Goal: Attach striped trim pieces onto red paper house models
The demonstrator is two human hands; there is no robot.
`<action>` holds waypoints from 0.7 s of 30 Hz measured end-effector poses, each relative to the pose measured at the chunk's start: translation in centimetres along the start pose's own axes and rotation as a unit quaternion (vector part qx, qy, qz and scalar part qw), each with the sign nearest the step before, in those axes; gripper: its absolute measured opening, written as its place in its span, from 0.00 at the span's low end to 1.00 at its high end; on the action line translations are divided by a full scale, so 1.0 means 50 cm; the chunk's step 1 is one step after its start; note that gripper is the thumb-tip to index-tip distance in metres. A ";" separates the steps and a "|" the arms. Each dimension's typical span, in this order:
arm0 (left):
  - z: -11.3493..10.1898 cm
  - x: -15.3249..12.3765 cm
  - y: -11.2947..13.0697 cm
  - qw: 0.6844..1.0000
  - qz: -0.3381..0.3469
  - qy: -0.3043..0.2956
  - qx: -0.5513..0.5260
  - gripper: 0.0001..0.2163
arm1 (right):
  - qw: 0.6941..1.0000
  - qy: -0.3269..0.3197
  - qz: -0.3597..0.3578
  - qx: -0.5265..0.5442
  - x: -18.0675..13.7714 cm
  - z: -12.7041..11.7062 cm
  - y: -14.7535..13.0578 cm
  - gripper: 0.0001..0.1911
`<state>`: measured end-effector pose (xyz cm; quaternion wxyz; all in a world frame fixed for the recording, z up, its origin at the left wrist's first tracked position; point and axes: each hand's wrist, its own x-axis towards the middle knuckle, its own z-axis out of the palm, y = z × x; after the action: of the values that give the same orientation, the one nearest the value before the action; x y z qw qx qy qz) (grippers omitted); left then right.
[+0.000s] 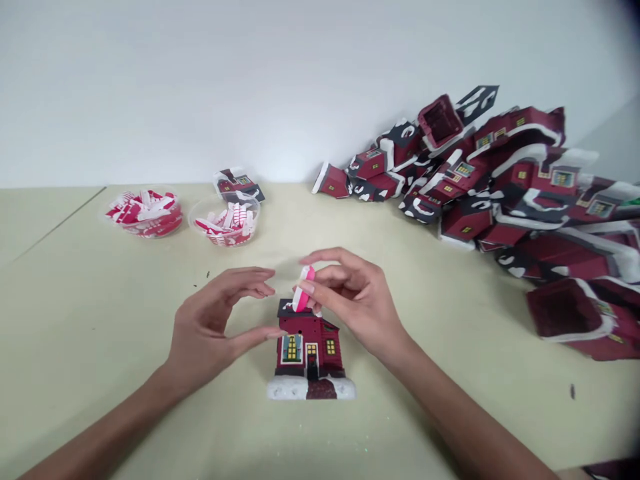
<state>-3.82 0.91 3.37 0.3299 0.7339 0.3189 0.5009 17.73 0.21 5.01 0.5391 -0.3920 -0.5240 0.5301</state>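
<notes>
A small dark red toy house (310,353) with yellow windows and a white snowy base stands upright on the table in front of me. My right hand (350,300) pinches a small pink and white piece (303,290) just above the house's roof. My left hand (215,320) hovers beside the house on its left, fingers curved and apart; its thumb reaches the house's left wall and its fingers hold nothing.
Two clear plastic tubs (145,213) (226,223) with several red and white pieces sit at the back left, a flat house part (239,184) behind them. A big heap of similar red houses (500,180) fills the back right. The pale table (100,300) meets a white wall.
</notes>
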 end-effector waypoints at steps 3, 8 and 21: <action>0.010 -0.015 0.018 0.986 0.097 0.000 0.139 0.27 | 0.999 0.000 0.034 -0.010 -0.010 0.017 0.009 0.16; 0.014 -0.015 0.040 0.989 0.040 0.041 0.134 0.15 | 0.994 -0.035 0.075 -0.075 -0.022 0.014 0.003 0.13; 0.041 -0.032 0.017 0.971 -0.220 -0.020 -0.089 0.02 | 0.942 -0.128 -0.150 -0.272 -0.064 -0.031 0.009 0.13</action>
<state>-2.24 -1.20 2.65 0.5024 0.6229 0.4204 0.4277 19.51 -2.68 3.87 0.4136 -0.3692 -0.7655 0.3265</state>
